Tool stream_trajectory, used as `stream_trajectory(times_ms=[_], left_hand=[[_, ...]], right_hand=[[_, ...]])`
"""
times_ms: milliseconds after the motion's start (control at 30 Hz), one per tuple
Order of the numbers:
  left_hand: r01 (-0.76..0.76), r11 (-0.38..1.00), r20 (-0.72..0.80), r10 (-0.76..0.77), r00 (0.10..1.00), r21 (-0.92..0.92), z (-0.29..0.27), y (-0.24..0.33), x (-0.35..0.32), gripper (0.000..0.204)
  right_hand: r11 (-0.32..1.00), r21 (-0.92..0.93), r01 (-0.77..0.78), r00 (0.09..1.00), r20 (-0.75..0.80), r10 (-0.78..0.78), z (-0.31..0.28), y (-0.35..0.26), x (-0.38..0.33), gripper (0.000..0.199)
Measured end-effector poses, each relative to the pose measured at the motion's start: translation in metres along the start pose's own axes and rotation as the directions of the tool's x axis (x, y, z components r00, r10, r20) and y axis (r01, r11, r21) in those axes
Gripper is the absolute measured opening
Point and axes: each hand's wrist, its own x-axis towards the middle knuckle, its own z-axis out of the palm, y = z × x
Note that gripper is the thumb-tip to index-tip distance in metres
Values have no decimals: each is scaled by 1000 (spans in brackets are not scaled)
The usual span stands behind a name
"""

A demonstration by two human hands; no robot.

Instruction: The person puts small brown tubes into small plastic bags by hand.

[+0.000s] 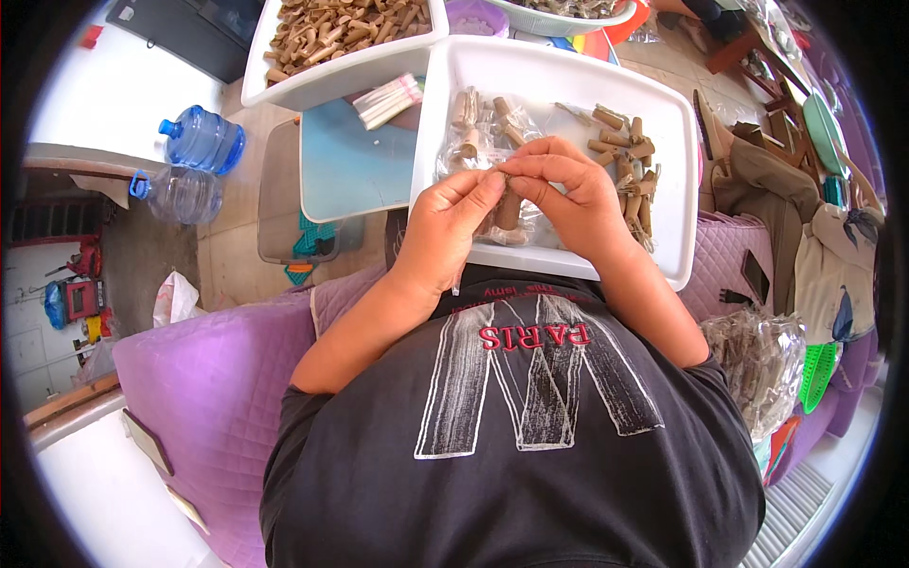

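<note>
My left hand and my right hand meet over a white plastic tub, thumbs and fingertips pinched together. Whatever small thing lies between the fingertips is mostly hidden; a bit of brown shows there. Just below them a brown cone-shaped piece lies in or under clear plastic. Clear plastic bags with brown pieces inside fill the tub's left part. Loose brown tapered pieces, some with thin straw-like ends, are scattered in its right part, beside my right hand.
A second white tub, heaped with brown pieces, stands at the far left. Near it a bundle of white sticks rests on a light blue board. Water jugs stand further left. Another person's leg and a bulging clear bag are on the right.
</note>
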Motion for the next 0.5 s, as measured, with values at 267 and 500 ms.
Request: stream_trajectory(times_ms=[267,500], left_hand=[[-139,970,-95,122,988,-198,-1,-11,11,25],[-112,992,-63,115,991,54,-9,-8,8,22]], right_hand=[[981,120,-155,988,-1,157,3,1,-2,14],[981,-193,13,997,-73,-28,-7,-7,4,13]])
